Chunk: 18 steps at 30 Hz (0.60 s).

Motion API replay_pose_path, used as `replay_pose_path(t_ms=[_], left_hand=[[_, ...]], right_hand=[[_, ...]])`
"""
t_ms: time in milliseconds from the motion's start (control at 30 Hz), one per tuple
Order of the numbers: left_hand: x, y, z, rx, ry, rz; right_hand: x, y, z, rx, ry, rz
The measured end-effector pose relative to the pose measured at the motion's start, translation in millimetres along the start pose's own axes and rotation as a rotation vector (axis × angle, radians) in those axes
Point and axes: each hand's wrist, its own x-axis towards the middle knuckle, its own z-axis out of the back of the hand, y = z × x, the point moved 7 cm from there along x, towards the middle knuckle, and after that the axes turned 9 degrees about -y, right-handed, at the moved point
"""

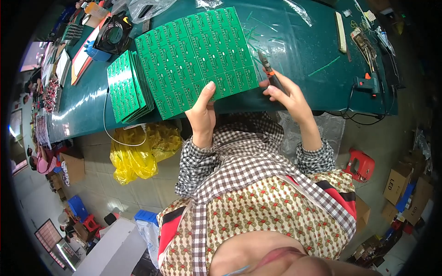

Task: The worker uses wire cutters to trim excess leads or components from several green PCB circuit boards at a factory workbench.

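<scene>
My left hand (203, 111) grips the near edge of a large green circuit board panel (184, 53), thumb on top and fingers hidden underneath. The panel lies tilted over the table's front edge, marked off by grid lines into many small boards. In my right hand (294, 99), just off the panel's right edge, is a pair of pliers (272, 77) with dark handles and an orange part near the joint. Their jaws point away from me, beside the panel. Close to the panel's left side stands a stack of green circuit boards (123, 89).
Thin green strips (324, 67) lie scattered on the teal table (294, 46). A black fan (113, 35) sits behind the stack. To the right are a teal-and-orange tool (367, 84) and a pale bar (340, 32). A yellow plastic bag (142, 154) and red stool (360, 165) are below.
</scene>
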Motion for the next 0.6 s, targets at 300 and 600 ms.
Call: replay_pose_path(t_ms=[300,600], left_hand=[[2.0,1.8,1.4,-0.035,-0.011,-0.032],[4.5,0.9,3.0,-0.042,-0.018,-0.050]], right_hand=[[-15.0,-6.3,-2.4,-0.231,-0.079,0.120],[-30.8,-16.8,-2.9,-0.040,0.050,-0.017]])
